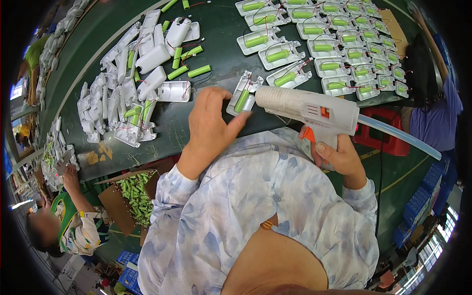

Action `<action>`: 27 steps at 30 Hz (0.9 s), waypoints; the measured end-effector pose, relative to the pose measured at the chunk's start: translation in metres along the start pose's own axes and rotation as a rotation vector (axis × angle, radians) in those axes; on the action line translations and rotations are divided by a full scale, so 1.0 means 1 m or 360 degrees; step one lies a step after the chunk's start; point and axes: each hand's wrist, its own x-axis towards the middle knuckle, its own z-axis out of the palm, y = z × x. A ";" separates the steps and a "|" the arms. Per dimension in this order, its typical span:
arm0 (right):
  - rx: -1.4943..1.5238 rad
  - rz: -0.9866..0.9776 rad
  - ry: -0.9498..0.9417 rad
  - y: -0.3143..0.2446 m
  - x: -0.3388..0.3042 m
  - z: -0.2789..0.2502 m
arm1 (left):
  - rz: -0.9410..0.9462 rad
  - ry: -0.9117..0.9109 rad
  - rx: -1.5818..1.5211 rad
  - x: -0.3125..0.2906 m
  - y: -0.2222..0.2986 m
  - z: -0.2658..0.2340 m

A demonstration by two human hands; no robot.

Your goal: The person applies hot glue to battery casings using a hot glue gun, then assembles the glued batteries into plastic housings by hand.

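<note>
My right hand [341, 157] is wrapped around the handle of a white hot glue gun [307, 108], with fingers by its orange trigger. A translucent glue stick [398, 136] sticks out of the gun's back end. The nozzle points left, at the upper part of a white plastic shell half [232, 106] on the table. In that shell lies a green battery cell [241, 100] with thin red wires. My left hand [209, 128] grips the shell's near left side, thumb at its lower edge and fingers bent at its left; part of the grip is hidden.
Rows of white shells with green cells [323, 47] cover the far right of the dark green table [216, 39]. Loose shells [105, 101] and cells pile up at left. Below stands a carton of cells [135, 196]. A red stool [383, 132] and other people are nearby.
</note>
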 end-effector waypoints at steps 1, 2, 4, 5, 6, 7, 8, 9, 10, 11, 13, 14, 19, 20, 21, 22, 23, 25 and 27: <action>0.0003 -0.0015 -0.0010 -0.001 0.003 0.002 | -0.0004 0.0004 0.0002 -0.003 0.003 -0.001; 0.0006 -0.0029 -0.0019 -0.002 0.006 0.003 | 0.0010 -0.0013 0.0058 -0.005 0.006 0.000; -0.0007 0.0005 -0.0049 -0.004 0.010 0.004 | -0.0007 -0.0081 0.0163 -0.006 0.010 0.003; -0.0018 0.0040 -0.0074 -0.005 0.012 0.005 | -0.0009 -0.0077 0.0161 -0.006 0.011 0.004; -0.0022 0.0041 -0.0073 -0.004 0.012 0.006 | -0.0054 -0.0065 0.0165 -0.005 0.011 0.006; -0.0036 0.0015 -0.0062 -0.002 0.013 0.007 | -0.0101 -0.0054 0.0171 -0.005 0.012 0.007; -0.0050 -0.0010 -0.0049 -0.002 0.013 0.007 | -0.0103 -0.0052 0.0169 -0.006 0.011 0.009; -0.0052 -0.0008 -0.0048 -0.002 0.011 0.007 | -0.0099 -0.0039 0.0159 -0.006 0.009 0.011; -0.0073 0.0007 -0.0033 -0.002 0.009 0.006 | -0.0096 -0.0025 0.0151 -0.007 0.008 0.013; -0.0093 0.0022 -0.0018 -0.003 0.007 0.005 | -0.0098 -0.0025 0.0150 -0.007 0.007 0.013; -0.0096 0.0048 -0.0010 -0.005 0.005 0.004 | -0.0092 -0.0001 0.0153 -0.007 0.007 0.013; -0.0098 0.0072 -0.0004 -0.006 0.004 0.004 | -0.0089 -0.0005 0.0148 -0.007 0.007 0.013; -0.0099 0.0100 -0.0012 -0.004 0.003 0.003 | -0.0153 -0.0028 0.0123 -0.005 0.009 0.014; -0.0093 0.0088 -0.0005 -0.004 0.003 0.003 | -0.0147 -0.0027 0.0123 -0.005 0.009 0.014; -0.0093 0.0082 -0.0002 -0.004 0.004 0.004 | -0.0145 -0.0006 0.0132 -0.006 0.008 0.013; -0.0052 0.0034 -0.0002 -0.004 0.004 0.006 | -0.0141 0.0012 0.0136 -0.006 0.008 0.013; -0.0010 -0.0014 -0.0001 -0.004 0.005 0.007 | -0.0133 0.0009 0.0131 -0.006 0.009 0.012; -0.0016 -0.0007 -0.0002 -0.003 0.009 0.011 | -0.0178 0.0019 0.0151 -0.008 0.009 0.011; -0.0010 0.0059 -0.0122 0.001 0.011 0.004 | -0.0156 0.0018 0.0143 -0.009 0.007 0.011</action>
